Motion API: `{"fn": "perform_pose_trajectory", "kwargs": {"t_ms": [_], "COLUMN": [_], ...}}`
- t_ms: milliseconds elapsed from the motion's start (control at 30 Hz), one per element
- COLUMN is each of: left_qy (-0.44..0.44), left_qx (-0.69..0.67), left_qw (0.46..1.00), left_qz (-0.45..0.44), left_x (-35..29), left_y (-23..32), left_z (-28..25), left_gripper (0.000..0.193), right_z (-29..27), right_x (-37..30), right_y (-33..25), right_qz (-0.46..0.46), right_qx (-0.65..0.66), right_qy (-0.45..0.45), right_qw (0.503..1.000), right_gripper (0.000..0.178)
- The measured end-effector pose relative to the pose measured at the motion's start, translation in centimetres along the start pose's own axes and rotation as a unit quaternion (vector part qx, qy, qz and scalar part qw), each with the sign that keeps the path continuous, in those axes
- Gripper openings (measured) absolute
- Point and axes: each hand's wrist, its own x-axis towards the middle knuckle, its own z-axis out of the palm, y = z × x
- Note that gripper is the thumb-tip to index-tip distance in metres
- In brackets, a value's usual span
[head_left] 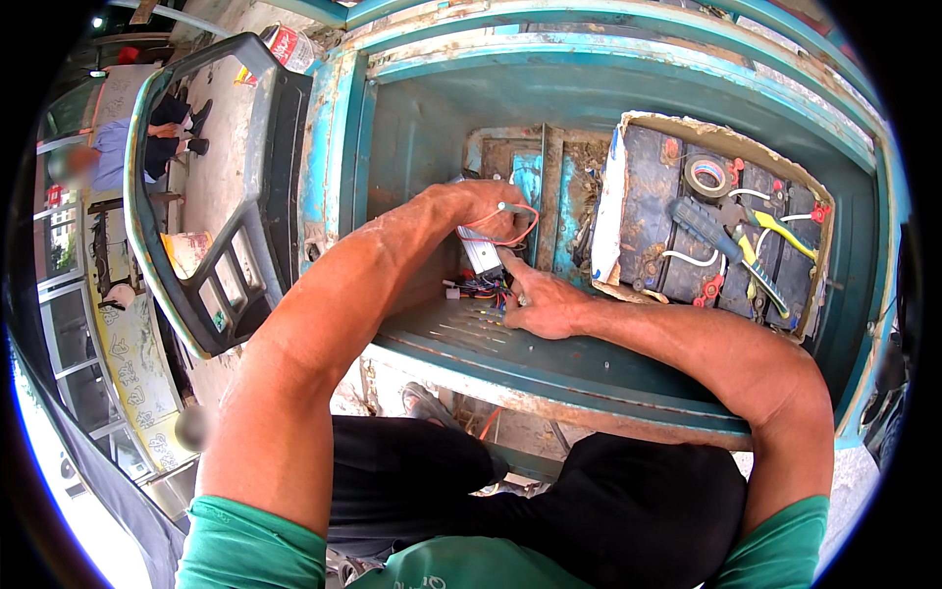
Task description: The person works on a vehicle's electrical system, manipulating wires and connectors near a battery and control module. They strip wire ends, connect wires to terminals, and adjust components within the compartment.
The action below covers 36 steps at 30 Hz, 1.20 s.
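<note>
A silver metal box (480, 253), probably a controller, stands tilted in the left part of the turquoise metal compartment (417, 123). My left hand (494, 210) is closed over its upper end, and a thin red wire (535, 224) loops beside the knuckles. At the box's lower end, my right hand (549, 302) has its index finger stretched up against it. The other fingers curl at a bundle of coloured wires (481, 286) with connectors; their exact hold is partly hidden.
To the right, a torn carton (610, 201) holds black batteries (648, 231) with white cables. On them lie a tape roll (706, 177), yellow-handled pliers (785, 234) and a dark brush-like tool (702, 228). A black frame (257, 172) stands left; a person (113, 155) sits beyond.
</note>
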Motion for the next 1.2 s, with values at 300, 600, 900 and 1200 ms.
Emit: {"fn": "perform_pose_trajectory", "kwargs": {"t_ms": [300, 600, 900, 1200], "left_qy": [0.027, 0.05, 0.086, 0.216], "left_qx": [0.069, -0.096, -0.025, -0.102], "left_qw": [0.994, 0.994, 0.994, 0.959], "left_qz": [-0.075, -0.018, -0.058, -0.152], "left_x": [0.2, 0.1, 0.6, 0.8], "left_y": [0.4, 0.1, 0.7, 0.5], "left_z": [0.3, 0.0, 0.7, -0.2], "left_gripper": [0.023, 0.024, 0.023, 0.018], "right_z": [-0.3, -0.3, 0.0, 0.0], "right_x": [-0.4, -0.3, -0.4, -0.7], "right_y": [-0.4, -0.3, -0.4, -0.7], "right_qz": [0.018, 0.017, 0.014, 0.019], "right_qx": [-0.005, -0.002, -0.004, -0.014], "right_qy": [-0.012, -0.014, 0.008, 0.009], "right_qw": [1.0, 1.0, 1.0, 1.0], "right_gripper": [0.106, 0.106, 0.098, 0.094]}}
